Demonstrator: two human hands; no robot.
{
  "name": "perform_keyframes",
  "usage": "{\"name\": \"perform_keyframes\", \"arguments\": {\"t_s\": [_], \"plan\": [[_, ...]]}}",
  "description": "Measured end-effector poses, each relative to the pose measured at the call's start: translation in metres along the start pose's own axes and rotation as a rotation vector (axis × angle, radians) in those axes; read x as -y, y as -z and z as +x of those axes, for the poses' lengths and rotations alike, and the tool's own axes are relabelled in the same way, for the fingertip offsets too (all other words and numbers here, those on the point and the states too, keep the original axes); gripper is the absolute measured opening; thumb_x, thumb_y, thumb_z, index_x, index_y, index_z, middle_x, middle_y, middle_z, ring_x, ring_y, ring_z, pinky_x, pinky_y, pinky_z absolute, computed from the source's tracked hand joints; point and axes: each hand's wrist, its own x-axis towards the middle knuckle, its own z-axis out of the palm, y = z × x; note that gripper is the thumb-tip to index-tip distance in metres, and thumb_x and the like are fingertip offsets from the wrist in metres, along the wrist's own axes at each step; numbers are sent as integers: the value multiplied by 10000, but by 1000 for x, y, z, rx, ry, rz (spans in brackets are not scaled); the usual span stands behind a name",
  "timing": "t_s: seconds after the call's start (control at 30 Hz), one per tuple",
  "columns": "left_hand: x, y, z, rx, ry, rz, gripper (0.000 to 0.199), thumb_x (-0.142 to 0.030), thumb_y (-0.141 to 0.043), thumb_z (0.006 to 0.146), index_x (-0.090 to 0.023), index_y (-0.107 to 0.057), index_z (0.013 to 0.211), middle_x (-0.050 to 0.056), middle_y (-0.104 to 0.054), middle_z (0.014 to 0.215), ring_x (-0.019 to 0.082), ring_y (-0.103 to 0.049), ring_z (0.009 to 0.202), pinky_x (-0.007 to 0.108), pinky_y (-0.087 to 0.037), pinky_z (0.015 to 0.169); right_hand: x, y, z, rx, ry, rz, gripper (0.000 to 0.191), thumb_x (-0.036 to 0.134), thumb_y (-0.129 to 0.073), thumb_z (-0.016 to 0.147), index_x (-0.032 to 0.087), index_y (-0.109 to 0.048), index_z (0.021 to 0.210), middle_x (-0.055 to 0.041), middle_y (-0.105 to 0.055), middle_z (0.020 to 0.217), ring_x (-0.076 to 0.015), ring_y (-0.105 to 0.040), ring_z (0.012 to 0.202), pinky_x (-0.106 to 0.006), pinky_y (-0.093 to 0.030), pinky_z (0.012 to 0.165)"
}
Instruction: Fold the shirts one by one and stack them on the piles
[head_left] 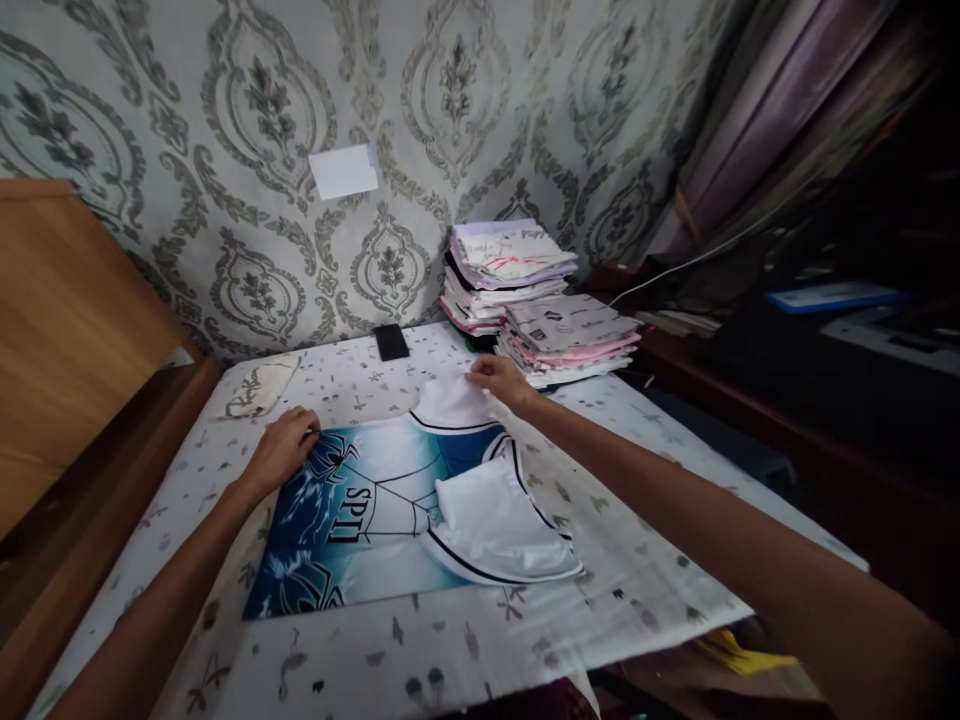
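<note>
A blue and white T-shirt with spiders, web lines and large letters lies flat and sideways, its hem toward the left. My left hand has its fingers closed at the far corner of the hem. At the far sleeve, my right hand pinches the white fabric between thumb and fingers. The near white sleeve is folded inward across the shirt's chest. Dark piping edges both sleeves.
A patterned cloth covers the table. Two stacks of folded clothes, a taller stack and a lower stack, stand at the back right. A black flat object and a cream pouch-like cloth lie near the wall.
</note>
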Motion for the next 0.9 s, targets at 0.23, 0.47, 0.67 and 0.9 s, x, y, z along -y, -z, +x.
{"name": "perform_keyframes", "arguments": {"t_s": [0.23, 0.47, 0.67, 0.9], "plan": [[-12, 8, -48, -9, -94, 47, 168, -236, -395, 907, -236, -553, 852, 63, -670, 873, 265, -630, 890, 423, -451, 893, -9, 35, -114, 159, 387, 288, 140, 341, -655, 807, 210, -611, 827, -21, -676, 818, -176, -649, 798, -342, -531, 788], [-13, -7, -60, 29, -98, 121, 226, -229, -385, 920, -236, -608, 884, 81, -700, 905, 278, -640, 937, 472, -444, 962, -41, 12, -163, 182, 409, -117, 346, 107, -533, 803, 214, -675, 1099, -66, -751, 1022, -216, -698, 928, -396, -559, 862], [-11, -6, -62, 61, -107, 123, 288, -235, -367, 932, -223, -654, 932, 111, -716, 984, 293, -652, 981, 500, -440, 979, -35, 19, -159, 219, 607, -316, 313, 81, -482, 850, 208, -734, 986, -90, -759, 997, -245, -694, 1008, -454, -545, 931], [-26, 11, -70, 108, -74, -44, 362, -461, -431, 965, -234, -709, 1015, 81, -741, 1079, 282, -677, 1021, 433, -489, 959, -4, 46, -159, 356, 468, -213, 317, 352, -509, 946, 233, -739, 1128, -87, -738, 1152, -265, -703, 1016, -440, -577, 887]]}}
